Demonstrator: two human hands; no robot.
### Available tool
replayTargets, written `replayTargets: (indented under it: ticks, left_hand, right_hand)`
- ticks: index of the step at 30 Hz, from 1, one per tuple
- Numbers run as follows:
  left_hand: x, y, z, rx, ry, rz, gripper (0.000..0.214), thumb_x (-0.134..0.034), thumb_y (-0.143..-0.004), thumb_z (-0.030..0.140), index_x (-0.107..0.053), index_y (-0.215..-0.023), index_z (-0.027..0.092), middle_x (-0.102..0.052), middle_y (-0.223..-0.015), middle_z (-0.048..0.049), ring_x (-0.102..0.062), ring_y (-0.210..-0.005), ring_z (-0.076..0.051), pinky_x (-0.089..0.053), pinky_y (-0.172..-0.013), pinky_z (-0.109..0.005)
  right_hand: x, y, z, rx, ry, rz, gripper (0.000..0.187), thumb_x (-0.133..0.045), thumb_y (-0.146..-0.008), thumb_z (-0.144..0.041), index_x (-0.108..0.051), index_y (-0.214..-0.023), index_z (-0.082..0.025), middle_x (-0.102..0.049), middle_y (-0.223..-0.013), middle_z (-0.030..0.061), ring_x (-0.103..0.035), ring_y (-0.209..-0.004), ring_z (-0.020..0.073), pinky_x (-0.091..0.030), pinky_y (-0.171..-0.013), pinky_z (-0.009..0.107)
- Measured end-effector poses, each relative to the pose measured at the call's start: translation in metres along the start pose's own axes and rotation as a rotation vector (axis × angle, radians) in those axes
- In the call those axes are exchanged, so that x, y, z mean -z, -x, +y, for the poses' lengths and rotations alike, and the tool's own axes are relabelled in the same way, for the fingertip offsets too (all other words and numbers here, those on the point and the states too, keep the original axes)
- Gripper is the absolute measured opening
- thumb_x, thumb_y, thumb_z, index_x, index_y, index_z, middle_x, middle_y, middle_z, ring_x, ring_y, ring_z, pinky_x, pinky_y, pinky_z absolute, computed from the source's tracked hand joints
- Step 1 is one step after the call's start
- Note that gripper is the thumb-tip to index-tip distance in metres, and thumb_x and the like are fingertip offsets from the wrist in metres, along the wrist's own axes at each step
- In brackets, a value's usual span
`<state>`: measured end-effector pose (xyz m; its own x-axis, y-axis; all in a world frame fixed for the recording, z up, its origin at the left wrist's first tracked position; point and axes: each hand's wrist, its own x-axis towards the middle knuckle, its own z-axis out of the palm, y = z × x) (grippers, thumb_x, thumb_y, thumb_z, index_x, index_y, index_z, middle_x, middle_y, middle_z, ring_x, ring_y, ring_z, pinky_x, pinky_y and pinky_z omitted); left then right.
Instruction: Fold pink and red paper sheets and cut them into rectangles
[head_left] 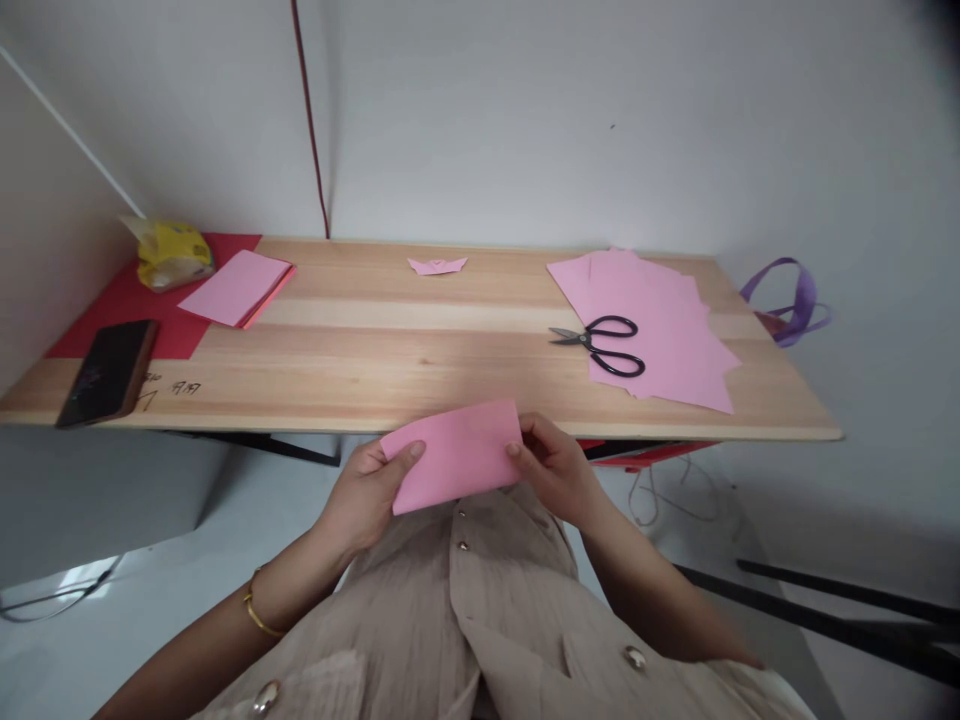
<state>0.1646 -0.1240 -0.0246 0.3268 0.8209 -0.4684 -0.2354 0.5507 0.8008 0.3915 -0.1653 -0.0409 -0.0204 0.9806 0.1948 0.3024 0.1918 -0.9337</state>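
A pink sheet of paper (457, 455) is held between my two hands, in front of the table's near edge and close to my body. My left hand (370, 492) pinches its left end, thumb on top and the fingers behind it. At the right end my right hand (555, 468) grips the paper the same way, with the thumb on its face. The paper looks folded, though its layers cannot be made out. Beyond it, a small folded pink paper shape (438, 266) lies near the back edge of the table.
On the wooden table (360, 350), black-handled scissors (611, 346) rest on fanned pink sheets (667, 320) at right. Leftward are a stack of paper (236, 288), a yellow packet (174, 255), a red sheet (176, 335) and a phone (109, 370). A purple strap (802, 300) hangs beyond the right end.
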Motion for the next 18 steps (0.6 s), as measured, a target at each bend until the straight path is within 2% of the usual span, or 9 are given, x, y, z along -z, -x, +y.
replayTargets:
  ticks: [3, 6, 13, 18]
  left_hand:
    - [0.001, -0.0012, 0.0007, -0.006, -0.023, -0.004, 0.039, -0.085, -0.065, 0.04, -0.075, -0.094, 0.015, -0.077, -0.094, -0.0091, -0.072, -0.087, -0.027, -0.057, -0.078, -0.036]
    - [0.0016, -0.0019, 0.0003, -0.015, -0.02, -0.025, 0.038, -0.085, -0.066, 0.038, -0.075, -0.095, 0.015, -0.077, -0.096, -0.0098, -0.072, -0.088, -0.027, -0.058, -0.077, -0.036]
    - [0.0001, -0.0026, 0.0024, 0.022, 0.019, -0.018, 0.036, -0.087, -0.062, 0.033, -0.076, -0.092, 0.016, -0.077, -0.095, -0.0101, -0.072, -0.088, -0.026, -0.059, -0.075, -0.034]
    - [0.0006, -0.0036, 0.0006, 0.025, 0.023, -0.025, 0.035, -0.086, -0.064, 0.034, -0.076, -0.093, 0.017, -0.076, -0.099, -0.0102, -0.072, -0.09, -0.026, -0.059, -0.075, -0.034]
  right_hand:
    - [-0.002, -0.0007, -0.0007, -0.079, -0.03, 0.087, 0.022, -0.053, -0.094, -0.04, -0.056, -0.083, -0.021, -0.056, -0.078, 0.0003, -0.051, -0.07, 0.0133, -0.042, -0.063, 0.026]
    - [-0.0039, -0.002, -0.0029, -0.097, -0.005, 0.14, 0.026, -0.052, -0.094, -0.041, -0.052, -0.077, -0.021, -0.051, -0.073, -0.0013, -0.047, -0.067, 0.0125, -0.039, -0.061, 0.025]
    - [-0.0048, -0.002, -0.0014, -0.086, -0.004, 0.165, 0.023, -0.054, -0.091, -0.034, -0.048, -0.073, -0.022, -0.048, -0.069, -0.0027, -0.044, -0.064, 0.012, -0.035, -0.059, 0.026]
    - [-0.0058, -0.0028, 0.0021, -0.068, -0.016, 0.185, 0.021, -0.054, -0.09, -0.031, -0.048, -0.072, -0.022, -0.049, -0.07, -0.0026, -0.044, -0.064, 0.0115, -0.036, -0.059, 0.025]
